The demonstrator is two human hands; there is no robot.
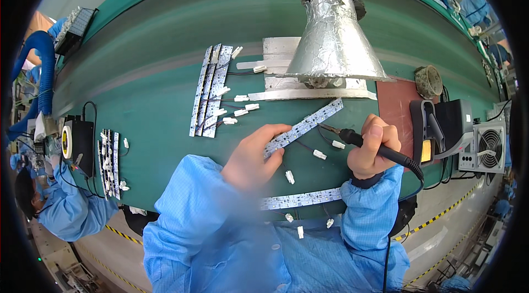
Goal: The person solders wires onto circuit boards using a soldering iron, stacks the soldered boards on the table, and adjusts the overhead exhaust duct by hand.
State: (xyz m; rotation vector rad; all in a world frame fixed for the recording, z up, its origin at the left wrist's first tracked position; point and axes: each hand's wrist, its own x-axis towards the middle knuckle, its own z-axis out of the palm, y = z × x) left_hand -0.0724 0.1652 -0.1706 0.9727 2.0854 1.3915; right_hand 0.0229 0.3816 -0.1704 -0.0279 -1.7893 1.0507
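Observation:
My left hand (pixel 254 155) grips one end of a long, narrow white circuit board strip (pixel 308 123) dotted with small components, tilted up toward the right. Closed around a black soldering iron (pixel 352 137) is my right hand (pixel 376 147); the iron's tip points at the strip's lower edge, though I cannot tell if it touches. Dark wires with white connectors (pixel 319 154) trail from the strip. Another strip (pixel 308 198) lies at the near edge of the table, its connectors (pixel 300 232) hanging toward me.
Several strips (pixel 212 92) with connectors lie left of a foil-covered fume hood (pixel 336 39), which hangs over a pale metal fixture (pixel 275 50). At right stand a soldering iron holder (pixel 427 127), a round pot (pixel 428 82) and a fan unit (pixel 487 147). More strips (pixel 108 163) lie far left.

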